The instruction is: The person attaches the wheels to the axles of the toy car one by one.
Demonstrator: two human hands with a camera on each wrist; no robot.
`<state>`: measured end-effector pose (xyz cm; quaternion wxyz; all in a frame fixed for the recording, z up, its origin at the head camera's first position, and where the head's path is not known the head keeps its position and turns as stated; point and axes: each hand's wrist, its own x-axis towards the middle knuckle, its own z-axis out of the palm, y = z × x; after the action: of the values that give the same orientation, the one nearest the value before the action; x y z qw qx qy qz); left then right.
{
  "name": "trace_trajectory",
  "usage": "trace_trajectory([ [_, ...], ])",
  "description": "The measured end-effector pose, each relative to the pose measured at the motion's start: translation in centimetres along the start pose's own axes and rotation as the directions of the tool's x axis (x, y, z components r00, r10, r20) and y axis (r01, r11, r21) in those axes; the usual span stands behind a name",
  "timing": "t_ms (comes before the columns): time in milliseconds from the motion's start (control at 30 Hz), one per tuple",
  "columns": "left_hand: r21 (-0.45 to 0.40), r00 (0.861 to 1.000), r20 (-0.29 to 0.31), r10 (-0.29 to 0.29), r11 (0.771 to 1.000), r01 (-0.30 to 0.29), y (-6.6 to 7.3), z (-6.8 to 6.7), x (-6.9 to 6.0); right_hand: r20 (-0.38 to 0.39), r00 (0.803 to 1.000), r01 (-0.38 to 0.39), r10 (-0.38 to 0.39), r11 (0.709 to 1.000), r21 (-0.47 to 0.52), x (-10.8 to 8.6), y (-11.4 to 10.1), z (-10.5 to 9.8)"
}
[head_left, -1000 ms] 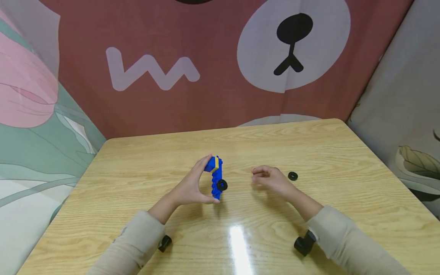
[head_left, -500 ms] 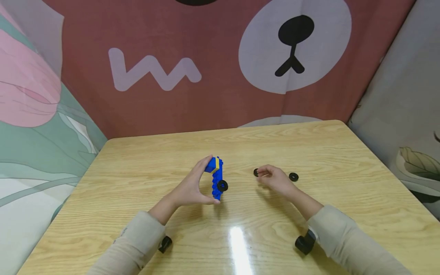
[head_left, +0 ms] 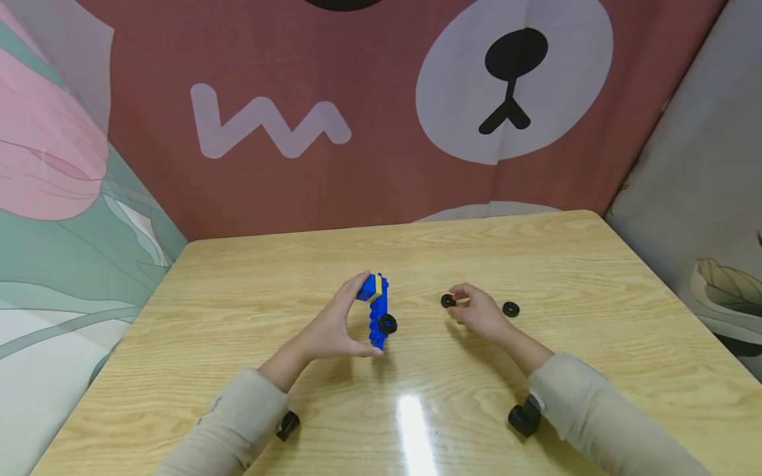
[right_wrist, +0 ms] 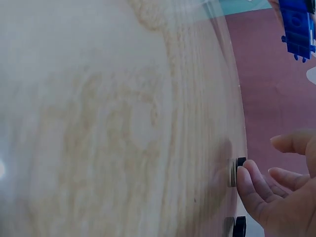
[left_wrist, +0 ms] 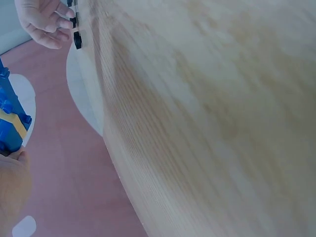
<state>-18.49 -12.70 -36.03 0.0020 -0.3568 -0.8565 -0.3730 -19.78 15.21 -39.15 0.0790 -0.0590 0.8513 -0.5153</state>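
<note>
My left hand [head_left: 333,327] holds a blue toy vehicle [head_left: 375,314] with a yellow layer upright between thumb and fingers. A black wheel [head_left: 387,324] is on its side facing right. Blue vehicle parts [left_wrist: 10,106] also show in the left wrist view. My right hand [head_left: 479,314] has its fingers loosely bent at a loose black wheel [head_left: 448,301] on the table. In the right wrist view, fingertips partly cover that wheel [right_wrist: 241,162]; whether they touch it is unclear. Another loose wheel [head_left: 510,309] lies to the hand's right.
The wooden table [head_left: 268,264] spans the lower view, with a printed cloth [head_left: 369,185] behind its far edge. Black wrist devices [head_left: 524,420] hang below both sleeves. Three dark pieces stand near the right hand in the left wrist view, the lowest a wheel [left_wrist: 77,40].
The right hand has shifted slightly right, uncovering the wheel at its fingertips. The left hand keeps its hold on the toy vehicle. The head view has tilted slightly.
</note>
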Motion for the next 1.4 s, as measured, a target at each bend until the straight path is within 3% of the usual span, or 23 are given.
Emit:
trace_trajectory([
  [367, 0.003, 1.0, -0.007, -0.023, 1.0, 0.023, -0.1, 0.1, 0.1, -0.014, 1.0, 0.019, -0.02, 0.994, -0.105, 1.1, 0.3, 0.3],
  [767, -0.006, 0.999, -0.014, -0.029, 1.0, 0.029, -0.1, 0.1, 0.1, -0.023, 1.0, -0.003, -0.004, 0.962, -0.273, 2.0, 0.1, 0.5],
  [1400, -0.025, 0.999, -0.011, -0.037, 0.999, 0.037, 0.0, 0.2, 0.1, 0.001, 1.0, -0.012, 0.013, 0.917, -0.398, 2.7, -0.2, 1.0],
])
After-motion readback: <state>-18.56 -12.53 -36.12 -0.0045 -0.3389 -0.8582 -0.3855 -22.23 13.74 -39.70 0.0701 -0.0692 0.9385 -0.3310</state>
